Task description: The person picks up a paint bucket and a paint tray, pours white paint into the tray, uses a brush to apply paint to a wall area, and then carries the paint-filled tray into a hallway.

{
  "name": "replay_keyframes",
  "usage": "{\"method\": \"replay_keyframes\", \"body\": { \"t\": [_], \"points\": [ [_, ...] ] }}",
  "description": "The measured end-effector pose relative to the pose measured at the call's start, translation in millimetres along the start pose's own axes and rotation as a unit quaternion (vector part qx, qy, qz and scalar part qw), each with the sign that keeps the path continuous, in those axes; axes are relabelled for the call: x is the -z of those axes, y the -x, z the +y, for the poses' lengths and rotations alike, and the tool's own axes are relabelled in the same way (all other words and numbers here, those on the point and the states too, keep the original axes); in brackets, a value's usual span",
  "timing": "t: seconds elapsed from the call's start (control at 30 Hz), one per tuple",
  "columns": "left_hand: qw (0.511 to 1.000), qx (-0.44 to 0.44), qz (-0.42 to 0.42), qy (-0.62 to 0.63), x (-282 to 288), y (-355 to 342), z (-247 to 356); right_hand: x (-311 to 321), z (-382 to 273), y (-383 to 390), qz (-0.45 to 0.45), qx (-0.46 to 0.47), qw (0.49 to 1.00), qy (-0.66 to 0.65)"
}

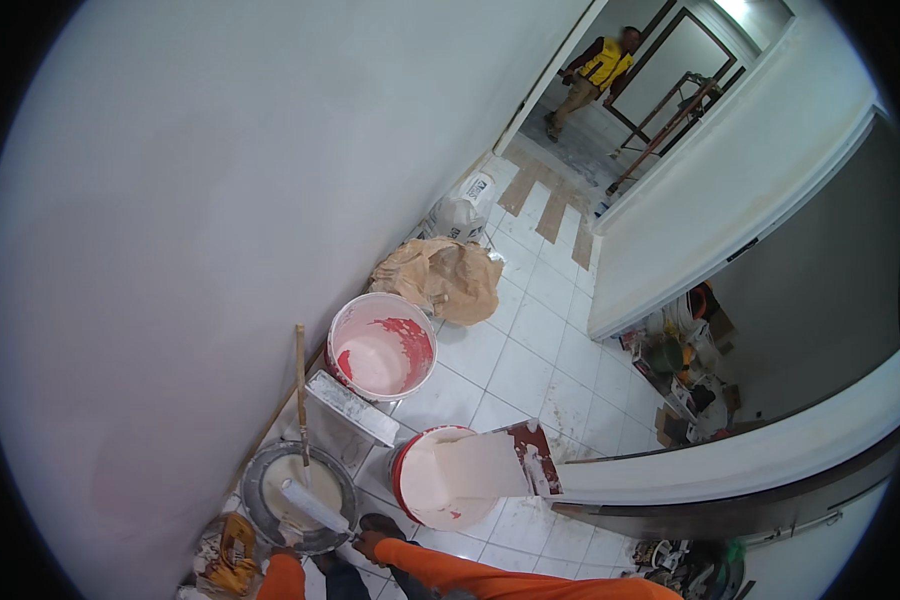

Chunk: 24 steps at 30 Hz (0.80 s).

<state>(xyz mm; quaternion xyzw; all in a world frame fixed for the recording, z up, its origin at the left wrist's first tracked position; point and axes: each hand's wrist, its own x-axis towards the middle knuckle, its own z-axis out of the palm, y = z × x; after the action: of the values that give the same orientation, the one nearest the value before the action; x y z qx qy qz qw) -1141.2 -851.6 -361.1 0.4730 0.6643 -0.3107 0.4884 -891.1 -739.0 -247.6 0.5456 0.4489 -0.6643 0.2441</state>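
A grey bucket (pixel 266 486) holds pale liquid, with a white paint roller (pixel 313 505) over it and a long wooden stick (pixel 301 380) standing in it. My right hand (pixel 371 543) is closed on the roller's handle at the bucket's right. My left hand (pixel 285 552) is curled at the bucket's near edge; what it grips is unclear. To the right is a red-and-white bucket (pixel 432 480) with pale paint and a coated board (pixel 536 462) across it. Behind are a long white-smeared tool (pixel 350 405) and a pink-stained bucket (pixel 378 358).
A wall (pixel 190 200) runs along the left. Crumpled brown paper (pixel 435 280), white sacks (pixel 458 212) and a yellow bag (pixel 232 550) lie beside it. Clutter (pixel 670 355) fills a right-hand doorway. At the far doorway are a person in a yellow vest (pixel 600 70) and a ladder (pixel 660 135).
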Motion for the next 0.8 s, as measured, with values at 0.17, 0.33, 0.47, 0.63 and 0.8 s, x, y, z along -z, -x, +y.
{"method": "replay_keyframes", "body": {
  "t": [0.17,0.33,0.47,0.63,0.8],
  "points": [
    [1.000,-0.007,0.009,0.002,-6.0,7.5,-4.5,-15.1,-13.0,13.8,0.001,-0.001,1.000,-0.028],
    [1.000,-0.016,0.013,0.002,-7.0,10.6,-4.0,-26.7,-13.1,11.7,0.021,0.042,0.998,-0.032],
    [1.000,-0.016,0.016,0.000,-10.9,13.5,-10.6,-31.4,-27.2,22.2,0.023,0.033,0.998,-0.043],
    [1.000,-0.017,0.015,-0.001,-13.6,17.3,-16.7,-33.6,-37.1,37.0,0.040,0.042,0.998,-0.025],
    [1.000,-0.017,0.015,0.003,-13.8,19.4,-23.2,-38.1,-35.9,38.4,0.042,0.050,0.997,-0.029]
  ]
}}
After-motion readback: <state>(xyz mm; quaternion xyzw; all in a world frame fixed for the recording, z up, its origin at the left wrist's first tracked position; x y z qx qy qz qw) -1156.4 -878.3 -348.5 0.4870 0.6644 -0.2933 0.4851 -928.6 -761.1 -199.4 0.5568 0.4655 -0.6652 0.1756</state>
